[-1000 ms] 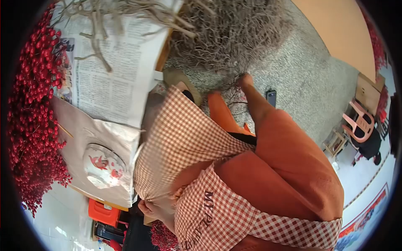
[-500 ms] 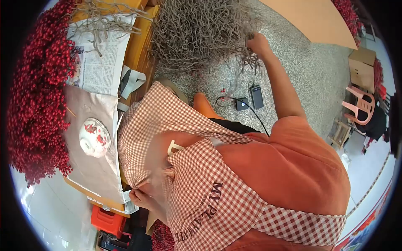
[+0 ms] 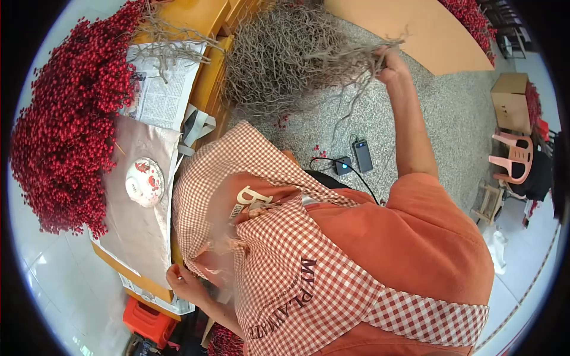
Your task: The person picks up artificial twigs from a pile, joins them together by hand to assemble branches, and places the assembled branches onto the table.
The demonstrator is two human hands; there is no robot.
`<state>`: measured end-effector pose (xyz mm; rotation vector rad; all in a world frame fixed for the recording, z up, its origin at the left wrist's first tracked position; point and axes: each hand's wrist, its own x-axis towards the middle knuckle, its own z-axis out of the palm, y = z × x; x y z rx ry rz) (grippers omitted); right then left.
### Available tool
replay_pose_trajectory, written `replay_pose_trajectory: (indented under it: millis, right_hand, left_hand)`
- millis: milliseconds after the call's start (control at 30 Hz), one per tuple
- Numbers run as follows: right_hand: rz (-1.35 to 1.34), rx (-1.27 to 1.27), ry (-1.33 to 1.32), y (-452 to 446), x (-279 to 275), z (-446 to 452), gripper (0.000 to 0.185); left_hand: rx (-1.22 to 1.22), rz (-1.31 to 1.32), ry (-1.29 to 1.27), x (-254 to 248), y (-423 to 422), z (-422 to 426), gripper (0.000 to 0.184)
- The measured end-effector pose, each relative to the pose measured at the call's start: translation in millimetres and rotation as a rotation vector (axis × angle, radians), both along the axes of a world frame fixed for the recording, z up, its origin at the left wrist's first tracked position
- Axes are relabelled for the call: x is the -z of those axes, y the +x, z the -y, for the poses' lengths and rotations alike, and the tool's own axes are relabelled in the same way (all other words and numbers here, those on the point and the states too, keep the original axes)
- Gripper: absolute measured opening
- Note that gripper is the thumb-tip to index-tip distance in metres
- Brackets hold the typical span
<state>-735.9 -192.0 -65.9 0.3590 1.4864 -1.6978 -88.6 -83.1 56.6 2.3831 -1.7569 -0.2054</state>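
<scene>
My right hand (image 3: 392, 66) is closed around a bare, grey-brown twiggy branch (image 3: 350, 54). This branch reaches left over a big heap of similar dry branches (image 3: 270, 68), and its thin tips hang above the speckled floor. My left hand (image 3: 183, 281) is by the edge of the covered table, fingers curled together. Whatever they pinch, if anything, is too small to make out. Beyond that hand, a white bowl with red figures (image 3: 145, 183) lies on a shiny brownish sheet (image 3: 133, 231).
Bunches of red berry stems (image 3: 65, 130) cover the table's far side, near newspaper (image 3: 169, 89) and loose twigs (image 3: 172, 44). On the floor lie a black power bank (image 3: 362, 155) and cable. A tan board (image 3: 415, 29), carton (image 3: 512, 102), pink chair (image 3: 515, 157) and orange box (image 3: 148, 321) stand around.
My right hand has moved up and right, drawing a branch out from the heap. My left hand has shifted slightly left, toward the table edge. The whole view has tilted a little.
</scene>
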Motion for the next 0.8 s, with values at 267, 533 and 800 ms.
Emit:
replay_pose_trajectory:
  millis: [267, 533, 800]
  right_hand:
    - [-0.075, -0.026, 0.269, -22.1, 124.3, -63.7, 0.007]
    - [0.079, -0.015, 0.362, 14.1, 197.2, -84.0, 0.012]
    - [0.282, -0.274, 0.304, 13.8, 248.0, -69.7, 0.01]
  left_hand:
    - [0.261, -0.389, 0.107, -4.0, -29.9, 11.4, 0.018]
    - [0.318, -0.357, 0.014, -13.7, -12.6, 2.3, 0.013]
    - [0.247, -0.426, 0.01, 14.0, 7.9, -38.8, 0.01]
